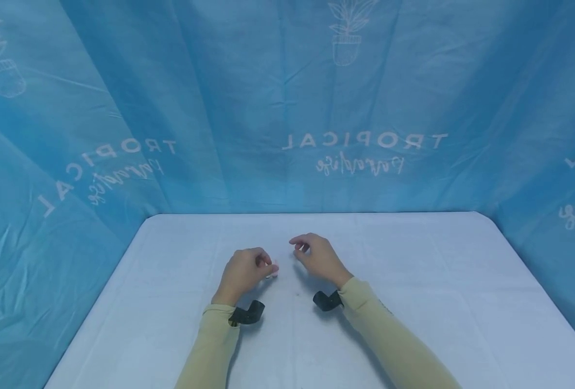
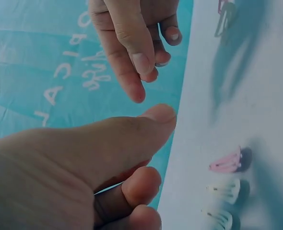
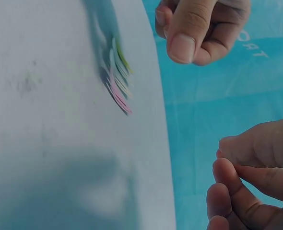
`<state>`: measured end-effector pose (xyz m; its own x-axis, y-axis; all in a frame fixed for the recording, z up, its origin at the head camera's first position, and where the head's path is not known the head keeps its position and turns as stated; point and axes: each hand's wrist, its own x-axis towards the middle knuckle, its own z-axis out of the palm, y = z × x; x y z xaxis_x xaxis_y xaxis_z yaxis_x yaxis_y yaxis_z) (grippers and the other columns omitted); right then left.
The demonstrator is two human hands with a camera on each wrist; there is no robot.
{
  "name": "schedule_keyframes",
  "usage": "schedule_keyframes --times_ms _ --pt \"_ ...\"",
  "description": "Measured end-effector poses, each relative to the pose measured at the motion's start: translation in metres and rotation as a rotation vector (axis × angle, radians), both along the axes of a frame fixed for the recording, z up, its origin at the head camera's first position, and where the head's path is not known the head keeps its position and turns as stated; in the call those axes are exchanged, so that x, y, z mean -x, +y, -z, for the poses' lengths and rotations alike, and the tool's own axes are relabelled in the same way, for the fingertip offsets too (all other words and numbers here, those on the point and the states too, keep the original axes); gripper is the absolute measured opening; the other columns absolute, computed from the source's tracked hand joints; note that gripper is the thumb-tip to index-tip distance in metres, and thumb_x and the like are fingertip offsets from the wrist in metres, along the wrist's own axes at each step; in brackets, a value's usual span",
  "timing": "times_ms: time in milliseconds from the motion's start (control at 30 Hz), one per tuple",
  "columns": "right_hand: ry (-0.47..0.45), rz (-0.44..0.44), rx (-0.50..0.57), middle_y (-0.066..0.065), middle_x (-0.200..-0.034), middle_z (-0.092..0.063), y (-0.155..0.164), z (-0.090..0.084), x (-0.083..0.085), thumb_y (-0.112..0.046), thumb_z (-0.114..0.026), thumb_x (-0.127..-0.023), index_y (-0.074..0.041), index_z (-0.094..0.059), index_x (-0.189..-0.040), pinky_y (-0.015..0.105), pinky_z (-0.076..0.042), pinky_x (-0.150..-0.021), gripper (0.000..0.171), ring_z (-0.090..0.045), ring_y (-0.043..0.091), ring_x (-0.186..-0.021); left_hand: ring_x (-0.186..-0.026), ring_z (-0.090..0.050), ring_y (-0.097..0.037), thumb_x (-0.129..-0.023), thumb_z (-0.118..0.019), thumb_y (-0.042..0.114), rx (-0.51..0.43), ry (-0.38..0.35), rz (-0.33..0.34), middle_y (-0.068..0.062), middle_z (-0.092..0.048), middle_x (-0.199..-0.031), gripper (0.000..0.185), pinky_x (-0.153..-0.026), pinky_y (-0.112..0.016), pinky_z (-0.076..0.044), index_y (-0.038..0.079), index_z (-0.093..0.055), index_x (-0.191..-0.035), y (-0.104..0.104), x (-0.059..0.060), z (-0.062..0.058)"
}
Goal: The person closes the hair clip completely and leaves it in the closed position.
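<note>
Snap hair clips lie in a row on the white table: a pink hair clip (image 2: 226,163), a white hair clip (image 2: 228,190) and a pale hair clip (image 2: 220,219). Seen from the right wrist, a green edge (image 3: 123,62) shows in the same row. My left hand (image 1: 245,270) hovers just over these clips, thumb and fingers loosely bent, with nothing visible between them. Facing it, my right hand (image 1: 318,256) is raised over the table, fingers loosely bent and no object visible in them. Beneath it lies a pale wire-like clip (image 2: 224,21), partly cut off.
A white cloth covers the table (image 1: 438,281). Blue curtains (image 1: 248,108) with printed lettering hang behind and at both sides. Each wrist carries a black camera mount, one on the left (image 1: 249,313) and one on the right (image 1: 327,301).
</note>
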<state>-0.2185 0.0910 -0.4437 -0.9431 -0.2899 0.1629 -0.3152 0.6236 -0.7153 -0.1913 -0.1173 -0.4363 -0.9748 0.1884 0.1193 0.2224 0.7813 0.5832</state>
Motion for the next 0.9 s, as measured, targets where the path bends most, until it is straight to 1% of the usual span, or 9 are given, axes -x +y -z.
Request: schedule_keyframes --times_ms 100,267,467,600,733,900 --pt "0.014 0.014 0.001 0.002 -0.101 -0.067 0.008 -0.003 0.000 -0.009 -0.064 -0.095 -0.008 -0.071 -0.119 0.036 -0.050 -0.081 0.025 -0.061 0.019 -0.094 -0.054 -0.047 -0.011 -0.083 -0.084 0.027 0.003 -0.004 -0.010 0.005 -0.054 -0.061 0.019 -0.053 -0.028 -0.039 0.013 -0.071 -0.083 0.005 -0.001 -0.003" --pt "0.033 0.041 0.005 0.004 -0.103 -0.067 0.022 -0.008 -0.001 -0.008 -0.064 -0.095 -0.007 -0.070 -0.120 0.039 -0.050 -0.084 0.025 -0.061 0.021 -0.095 -0.056 -0.049 -0.011 -0.085 -0.082 0.027 0.004 0.011 -0.019 0.006 -0.056 -0.065 0.018 -0.054 -0.028 -0.041 0.013 -0.070 -0.084 0.014 -0.003 -0.009" --pt "0.038 0.063 -0.001 0.006 -0.104 -0.067 0.036 -0.009 -0.003 -0.010 -0.065 -0.096 -0.007 -0.070 -0.121 0.040 -0.050 -0.084 0.026 -0.061 0.022 -0.096 -0.058 -0.049 -0.010 -0.086 -0.081 0.027 0.017 0.051 0.013 0.006 -0.057 -0.067 0.018 -0.055 -0.027 -0.042 0.012 -0.071 -0.084 0.029 -0.005 -0.012" --pt "0.050 0.079 0.002 0.006 -0.104 -0.068 0.045 -0.008 -0.004 -0.012 -0.066 -0.096 -0.007 -0.071 -0.120 0.040 -0.050 -0.083 0.025 -0.062 0.023 -0.097 -0.059 -0.049 -0.010 -0.087 -0.080 0.028 0.032 0.067 0.029 0.007 -0.057 -0.067 0.018 -0.056 -0.026 -0.043 0.012 -0.071 -0.084 0.040 -0.007 -0.012" --pt "0.070 0.084 0.004 0.008 -0.104 -0.069 0.052 -0.004 -0.005 -0.012 -0.066 -0.095 -0.005 -0.071 -0.119 0.042 -0.050 -0.082 0.025 -0.063 0.025 -0.095 -0.060 -0.049 -0.009 -0.088 -0.079 0.029 0.049 0.070 0.029 0.007 -0.057 -0.067 0.019 -0.057 -0.025 -0.043 0.012 -0.071 -0.085 0.050 -0.010 -0.011" --pt "0.053 0.101 -0.015 0.010 -0.105 -0.069 0.059 0.001 -0.007 -0.013 -0.065 -0.096 -0.004 -0.070 -0.119 0.042 -0.051 -0.081 0.025 -0.063 0.026 -0.095 -0.058 -0.048 -0.008 -0.088 -0.078 0.028 0.043 0.090 0.040 0.007 -0.056 -0.065 0.019 -0.054 -0.024 -0.042 0.011 -0.071 -0.083 0.064 -0.014 -0.006"
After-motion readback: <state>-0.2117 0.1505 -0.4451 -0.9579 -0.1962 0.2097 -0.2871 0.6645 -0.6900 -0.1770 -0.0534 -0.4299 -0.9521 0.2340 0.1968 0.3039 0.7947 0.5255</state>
